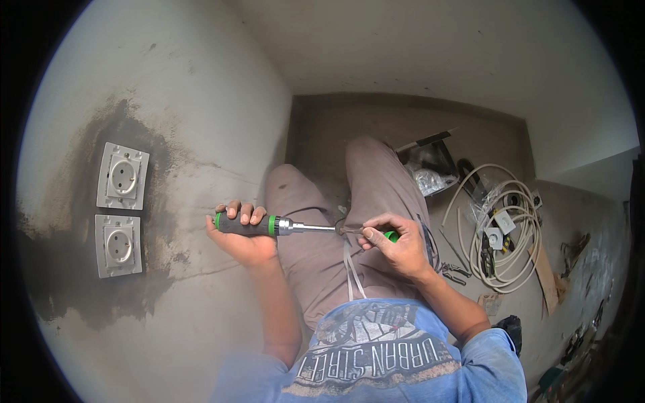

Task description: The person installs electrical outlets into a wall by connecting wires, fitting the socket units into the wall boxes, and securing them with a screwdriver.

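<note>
My left hand (243,238) is wrapped round the black and green handle of a ratchet screwdriver (306,228), held level above my lap. Its silver shaft points right, toward my other hand. At the shaft's end, the thumb and fingers of my right hand (396,245) pinch a thin screwdriver bit (352,230), partly hidden by the fingertips. A small bright green round piece (392,236) shows inside the same hand; its full shape is hidden.
Two wall sockets (123,177) without cover frames sit one above the other in the left wall. To the right lie a coil of pale cable (521,272), pliers (457,272), a wooden strip (545,281) and a dark box holding clear plastic bags (430,176).
</note>
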Demonstrator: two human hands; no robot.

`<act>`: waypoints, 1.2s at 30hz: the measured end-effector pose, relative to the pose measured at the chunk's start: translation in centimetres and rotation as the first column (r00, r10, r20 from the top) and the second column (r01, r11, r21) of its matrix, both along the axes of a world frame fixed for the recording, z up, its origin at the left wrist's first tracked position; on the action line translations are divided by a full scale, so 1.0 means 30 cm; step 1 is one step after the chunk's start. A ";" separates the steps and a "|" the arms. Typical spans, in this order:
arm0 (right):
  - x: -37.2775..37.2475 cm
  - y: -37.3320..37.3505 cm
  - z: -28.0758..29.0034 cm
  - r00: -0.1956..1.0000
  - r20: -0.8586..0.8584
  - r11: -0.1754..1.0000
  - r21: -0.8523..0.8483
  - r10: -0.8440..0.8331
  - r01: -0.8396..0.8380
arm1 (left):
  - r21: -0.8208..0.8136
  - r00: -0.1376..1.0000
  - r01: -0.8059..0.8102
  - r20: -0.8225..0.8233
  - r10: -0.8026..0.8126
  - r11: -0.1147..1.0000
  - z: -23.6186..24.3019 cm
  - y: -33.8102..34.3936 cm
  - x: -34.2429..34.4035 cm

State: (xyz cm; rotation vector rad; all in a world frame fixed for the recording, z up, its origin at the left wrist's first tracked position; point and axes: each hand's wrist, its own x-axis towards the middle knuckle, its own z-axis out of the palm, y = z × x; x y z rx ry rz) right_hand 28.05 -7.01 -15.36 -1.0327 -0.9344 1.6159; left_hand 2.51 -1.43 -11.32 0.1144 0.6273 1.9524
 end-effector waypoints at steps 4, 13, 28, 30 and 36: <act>0.008 0.005 -0.004 1.000 -0.012 1.000 -0.006 -0.017 0.017 | 0.002 0.999 0.031 0.008 -0.031 1.000 -0.008 0.009 0.034; -0.026 0.013 -0.063 0.996 0.086 0.993 0.118 0.007 -0.017 | -0.044 0.986 0.081 0.152 -0.074 0.996 0.002 -0.011 0.027; -0.034 -0.044 -0.068 0.945 0.248 0.977 -0.031 0.212 -0.211 | -0.053 0.999 0.023 0.031 -0.021 0.998 -0.003 -0.039 0.062; -0.031 -0.055 -0.088 0.932 0.301 0.977 0.015 0.200 -0.214 | -0.047 0.998 0.055 0.030 -0.053 0.997 -0.010 -0.043 0.064; -0.036 -0.100 -0.140 0.924 0.332 0.966 0.102 0.191 -0.236 | -0.053 0.992 0.122 0.033 -0.121 0.991 -0.027 -0.068 0.086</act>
